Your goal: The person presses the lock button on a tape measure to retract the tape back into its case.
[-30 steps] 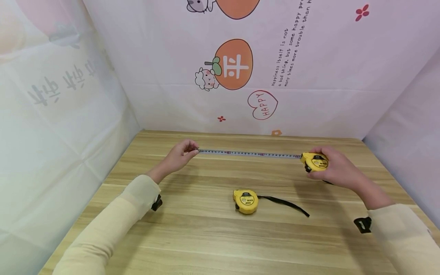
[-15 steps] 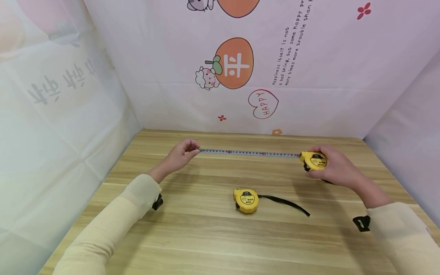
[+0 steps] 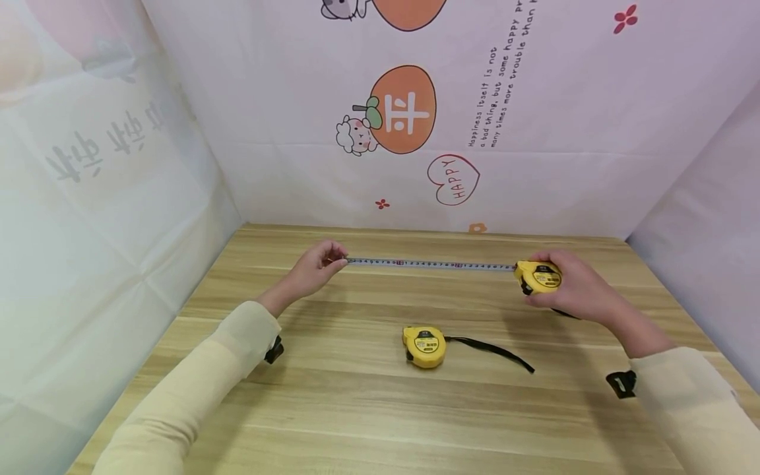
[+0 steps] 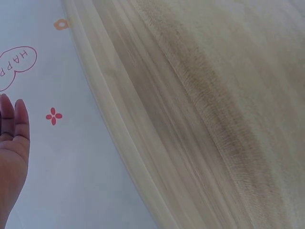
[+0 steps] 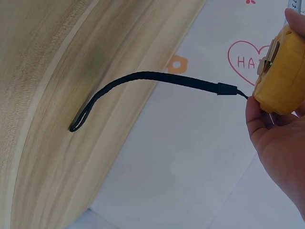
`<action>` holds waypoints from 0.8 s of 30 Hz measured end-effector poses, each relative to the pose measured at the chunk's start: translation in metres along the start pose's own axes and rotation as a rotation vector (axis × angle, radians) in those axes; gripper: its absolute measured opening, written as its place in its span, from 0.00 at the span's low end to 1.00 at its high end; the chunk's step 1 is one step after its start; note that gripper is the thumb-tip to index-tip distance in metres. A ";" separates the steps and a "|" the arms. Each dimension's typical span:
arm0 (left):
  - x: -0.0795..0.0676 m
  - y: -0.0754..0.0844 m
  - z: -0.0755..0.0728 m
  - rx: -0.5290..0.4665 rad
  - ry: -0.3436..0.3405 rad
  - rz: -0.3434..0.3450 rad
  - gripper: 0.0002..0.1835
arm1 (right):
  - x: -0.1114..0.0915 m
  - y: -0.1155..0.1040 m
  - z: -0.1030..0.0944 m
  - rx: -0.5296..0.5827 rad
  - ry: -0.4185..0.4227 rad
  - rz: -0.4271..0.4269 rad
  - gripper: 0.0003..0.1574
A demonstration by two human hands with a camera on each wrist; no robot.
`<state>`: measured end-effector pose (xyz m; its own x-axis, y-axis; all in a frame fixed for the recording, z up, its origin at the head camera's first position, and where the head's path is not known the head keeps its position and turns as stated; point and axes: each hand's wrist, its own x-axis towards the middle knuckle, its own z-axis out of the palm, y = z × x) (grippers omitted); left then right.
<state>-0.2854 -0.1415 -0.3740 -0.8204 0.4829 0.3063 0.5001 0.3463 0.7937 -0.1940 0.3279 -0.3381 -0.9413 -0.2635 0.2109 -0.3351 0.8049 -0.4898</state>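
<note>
My right hand [image 3: 578, 287] grips a yellow tape measure [image 3: 539, 277], its black wrist strap [image 5: 157, 76] hanging off in the right wrist view. From its mouth a pale blade [image 3: 430, 265] with black and red numbers runs leftward across the gap between the hands. My left hand [image 3: 311, 269] pinches the free end of that blade between thumb and fingers. In the left wrist view only part of the left hand [image 4: 13, 143] shows at the left edge. A second yellow tape measure [image 3: 424, 347] lies on the table nearer to me.
The second tape's black strap [image 3: 493, 351] stretches right over the wooden table [image 3: 356, 422]. Printed white cloth [image 3: 285, 132] stands behind the table's back edge, and cloth also hangs at both sides.
The right hand has moved slightly left with its tape measure, and the stretch of blade out of the case has become a little shorter. The left hand has shifted slightly right. The second tape measure stays put.
</note>
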 end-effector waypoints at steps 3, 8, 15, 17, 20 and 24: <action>0.000 0.001 0.001 -0.013 -0.002 -0.004 0.07 | 0.001 0.000 0.001 0.004 0.000 -0.001 0.43; 0.001 0.000 0.003 -0.034 -0.004 -0.022 0.07 | 0.001 -0.001 0.003 0.009 0.003 -0.005 0.43; 0.001 0.001 0.005 -0.037 0.004 -0.033 0.09 | 0.001 -0.002 0.003 0.003 0.011 -0.007 0.43; 0.001 0.002 0.006 -0.034 0.003 -0.038 0.09 | 0.001 -0.003 0.003 0.005 0.010 -0.005 0.43; 0.002 0.002 0.007 -0.025 -0.002 -0.040 0.09 | 0.001 -0.005 0.003 0.015 0.007 -0.004 0.43; -0.003 0.022 0.007 -0.019 -0.013 -0.027 0.08 | 0.001 -0.007 0.003 0.025 0.002 -0.003 0.43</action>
<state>-0.2704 -0.1299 -0.3612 -0.8299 0.4842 0.2773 0.4719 0.3439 0.8118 -0.1932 0.3206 -0.3369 -0.9401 -0.2650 0.2144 -0.3391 0.7906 -0.5098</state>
